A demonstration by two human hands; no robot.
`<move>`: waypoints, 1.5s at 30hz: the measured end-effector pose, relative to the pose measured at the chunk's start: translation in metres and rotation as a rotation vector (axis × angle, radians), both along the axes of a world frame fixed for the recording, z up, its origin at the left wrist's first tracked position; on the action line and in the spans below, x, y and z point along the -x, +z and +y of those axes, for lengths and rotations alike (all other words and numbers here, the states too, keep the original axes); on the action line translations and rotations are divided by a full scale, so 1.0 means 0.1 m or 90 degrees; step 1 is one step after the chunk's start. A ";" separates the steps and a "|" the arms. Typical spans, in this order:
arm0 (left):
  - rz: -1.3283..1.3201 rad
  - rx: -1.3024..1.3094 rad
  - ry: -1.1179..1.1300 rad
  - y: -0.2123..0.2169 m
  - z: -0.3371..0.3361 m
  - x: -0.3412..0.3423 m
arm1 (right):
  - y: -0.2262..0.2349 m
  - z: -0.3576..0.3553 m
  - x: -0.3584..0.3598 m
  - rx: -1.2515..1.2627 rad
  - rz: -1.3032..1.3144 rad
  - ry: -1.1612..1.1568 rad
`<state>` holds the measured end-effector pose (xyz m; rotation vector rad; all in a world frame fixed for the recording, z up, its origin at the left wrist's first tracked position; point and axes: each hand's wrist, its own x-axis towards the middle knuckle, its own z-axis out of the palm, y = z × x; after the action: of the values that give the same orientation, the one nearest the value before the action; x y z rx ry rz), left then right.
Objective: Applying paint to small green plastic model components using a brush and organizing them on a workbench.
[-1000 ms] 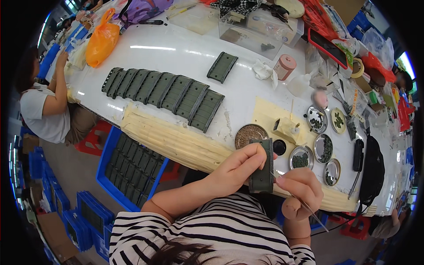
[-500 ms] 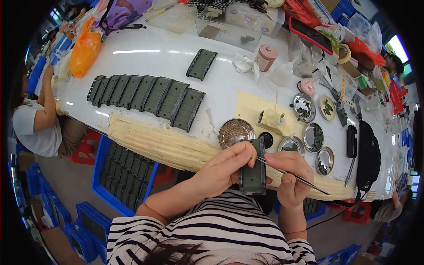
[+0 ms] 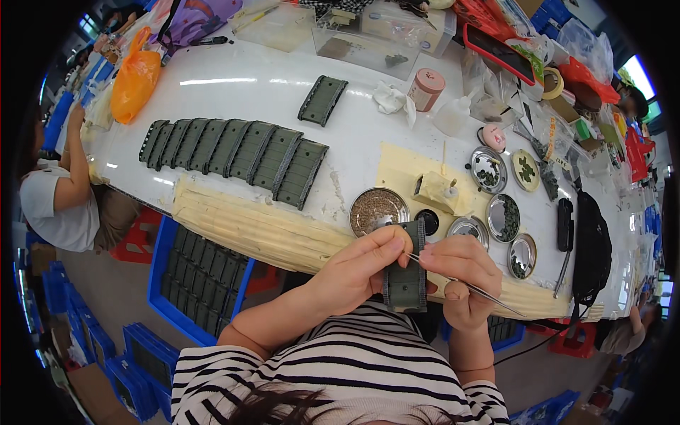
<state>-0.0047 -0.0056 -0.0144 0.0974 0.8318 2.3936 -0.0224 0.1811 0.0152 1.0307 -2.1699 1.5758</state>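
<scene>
**Handling the dark green panel at the bench edge**

The white worktable (image 3: 234, 92) carries most of the stock: a row of dark green ribbed panels (image 3: 237, 152) laid side by side and overlapping, with one single panel (image 3: 323, 100) lying apart behind them. A blue crate (image 3: 191, 273) on the floor below the table edge holds more of the same. Several small round metal dishes (image 3: 379, 210) of tiny parts stand just behind the work.

The piece in hand is one dark green panel (image 3: 406, 273), held upright in the air over the person's lap, just in front of the table edge.

Left hand (image 3: 358, 265): closed on the panel's left long edge, thumb on the face, fingers behind.

Right hand (image 3: 460, 276): closed, pinching slim metal tweezers (image 3: 467, 287), whose tips meet the panel's upper face. It seems also to steady the right edge; this cannot be told for certain.

Judged handling: the panel looks rigid, moulded and light, held flat without sagging. The ribbed face should give fair purchase. Grip by the long edges, leaving the face free for the tweezers. The tweezers are thin and springy and call for light pressure only.
</scene>
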 end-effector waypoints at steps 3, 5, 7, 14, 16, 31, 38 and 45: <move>-0.020 0.001 0.003 0.02 0.00 0.00 | 0.01 0.00 0.01 -0.015 0.014 0.002; -0.023 -0.001 0.008 0.04 0.01 0.00 | 0.01 0.00 0.02 -0.026 0.027 0.004; -0.025 0.000 0.011 0.05 0.01 0.00 | 0.00 -0.01 0.02 -0.030 0.033 0.002; -0.025 0.005 0.015 0.04 0.01 0.00 | 0.01 -0.02 0.02 -0.041 0.037 -0.004; -0.018 0.026 0.022 0.03 0.02 -0.01 | 0.03 -0.02 0.02 -0.038 0.029 -0.004; 0.037 0.108 0.191 0.23 -0.07 -0.04 | -0.12 0.11 0.01 0.057 -0.169 -0.212; -0.030 0.016 0.300 0.11 -0.20 0.01 | -0.31 0.06 0.12 -0.072 -0.076 -0.248; -0.112 -0.058 0.287 0.05 -0.20 0.01 | -0.37 0.06 0.12 -0.099 -0.082 -0.272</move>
<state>-0.0055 -0.0257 -0.0099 -0.2913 0.7182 2.8092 -0.0339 0.1866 -0.0213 0.4631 -2.4242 1.3208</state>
